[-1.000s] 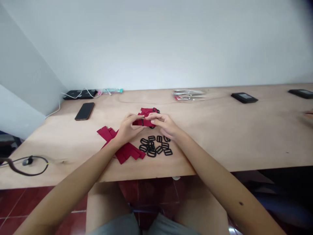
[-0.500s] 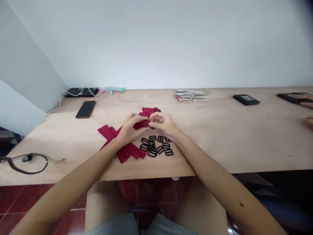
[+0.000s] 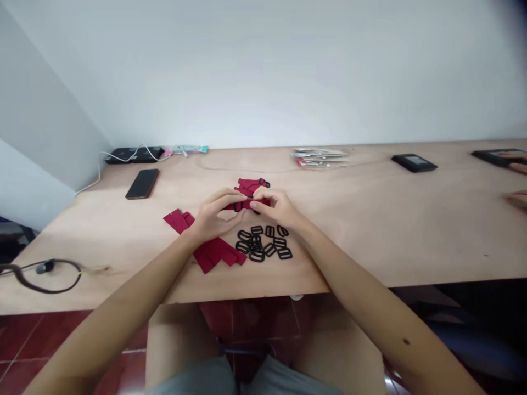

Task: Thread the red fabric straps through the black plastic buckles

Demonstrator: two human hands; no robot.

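Note:
Between my two hands is a red webbing strap (image 3: pixel 247 204) with a black slide buckle (image 3: pixel 238 207) threaded on it. My left hand (image 3: pixel 214 213) grips the strap's left part by the buckle, thumb below and fingers above. My right hand (image 3: pixel 279 209) pinches the strap's right part between thumb and fingers. Just behind lie more red straps fitted with black buckles (image 3: pixel 246 185), partly hidden by my fingers. Loose black slide buckles (image 3: pixel 285 253) are heaped nearer to me. Under my left forearm, plain red straps (image 3: pixel 212 255) are spread in a crossed pile.
A phone (image 3: pixel 142 184) lies at the left, near black boxes (image 3: pixel 134 155) with a white cable. Flat packets (image 3: pixel 321 157) rest by the wall. A black device (image 3: pixel 414 162) is at the right, before another person's hands (image 3: pixel 516 198). A black cable (image 3: pixel 61 289) loops at front left.
The strap now extends further right through the buckle, and the buckle sits closer to my left fingers. My left hand has shifted slightly left.

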